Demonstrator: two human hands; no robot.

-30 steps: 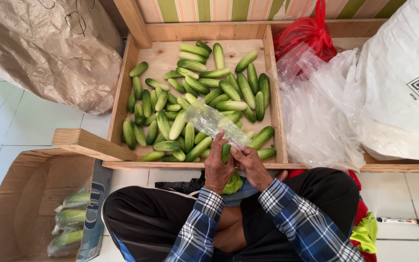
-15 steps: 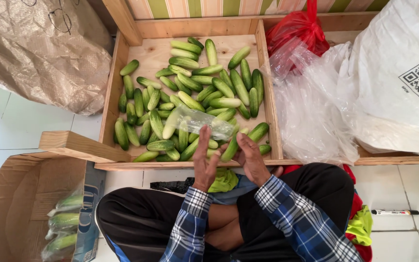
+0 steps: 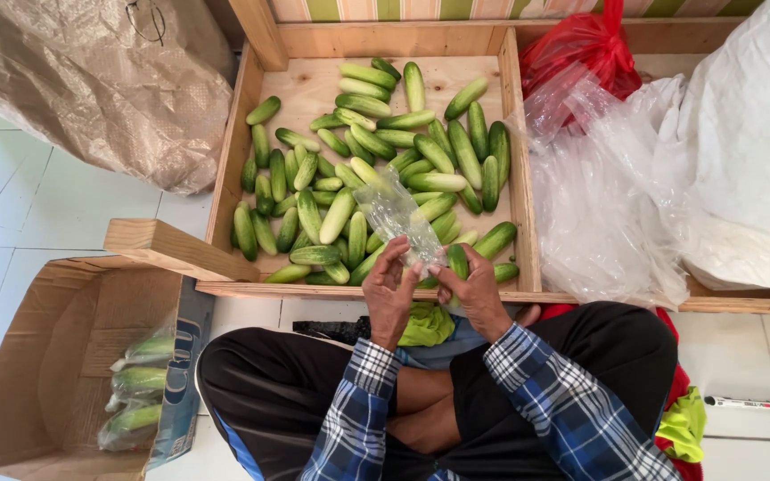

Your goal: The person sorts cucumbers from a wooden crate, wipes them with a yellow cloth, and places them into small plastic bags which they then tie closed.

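Change: over the last second the clear plastic bag (image 3: pixel 400 218) has swung from lying flat over the heap to standing more upright, its lower end drawn closer to the near edge of the wooden crate (image 3: pixel 225 169); the hands look busier at its mouth.
Left hand (image 3: pixel 389 292): fingers curled, pinching the bag's lower edge.
Right hand (image 3: pixel 474 294): fingers bent, gripping the same edge from the other side.
Bag: thin, crinkled, see-through film, apparently empty, held above the cucumbers (image 3: pixel 349 178) near the crate's front edge.
Cucumbers: short, smooth, green fading to pale, piled loosely on bare plywood.
Cardboard box (image 3: pixel 55 356): on the tiled floor at the left, holding filled bags of cucumbers (image 3: pixel 135 392).
Right of crate: heap of limp clear plastic (image 3: pixel 599 196), red bag (image 3: pixel 581 49).
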